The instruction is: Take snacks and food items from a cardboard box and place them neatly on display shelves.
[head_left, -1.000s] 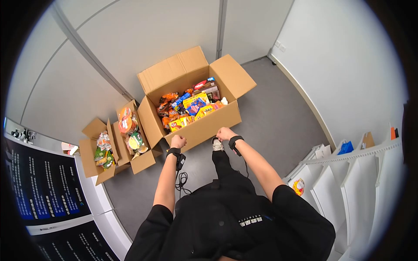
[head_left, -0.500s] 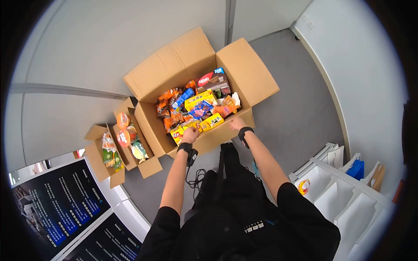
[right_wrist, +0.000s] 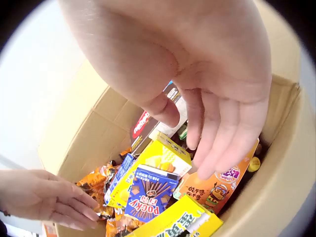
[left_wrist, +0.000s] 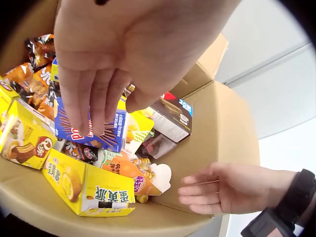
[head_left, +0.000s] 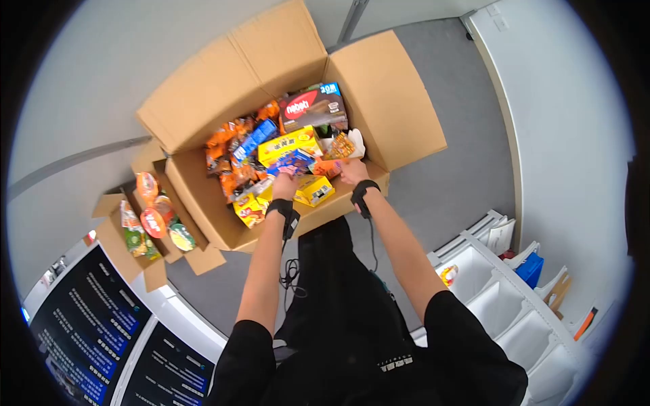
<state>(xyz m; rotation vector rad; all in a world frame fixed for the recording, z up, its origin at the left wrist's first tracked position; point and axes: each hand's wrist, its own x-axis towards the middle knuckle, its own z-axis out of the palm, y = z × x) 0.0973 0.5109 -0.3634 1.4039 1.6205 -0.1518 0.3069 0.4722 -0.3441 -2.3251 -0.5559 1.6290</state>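
The large carton (head_left: 338, 203) holds boxed and bagged snacks. In the left wrist view my left hand (left_wrist: 118, 64) extends its fingers over the blue Pocky box (left_wrist: 106, 131); whether they touch it I cannot tell. A yellow box (left_wrist: 89, 187) lies beside that box. My right hand (right_wrist: 207, 98), fingers extended and slightly bent, hangs over the orange pack (right_wrist: 215, 185) at the carton's right side, holding nothing visible. Behind them sit another yellow box (head_left: 291, 145) and the brown nabati box (head_left: 313, 108).
Two smaller open cartons with snacks (head_left: 181, 237) stand at the left. Dark screens (head_left: 88, 325) are at the lower left. White bins (head_left: 494, 304) line the right side, and a black cable (head_left: 290, 274) lies on the grey floor (head_left: 447, 122).
Both hands have moved from the carton's near edge to over its contents. The head view has come closer to the large carton.
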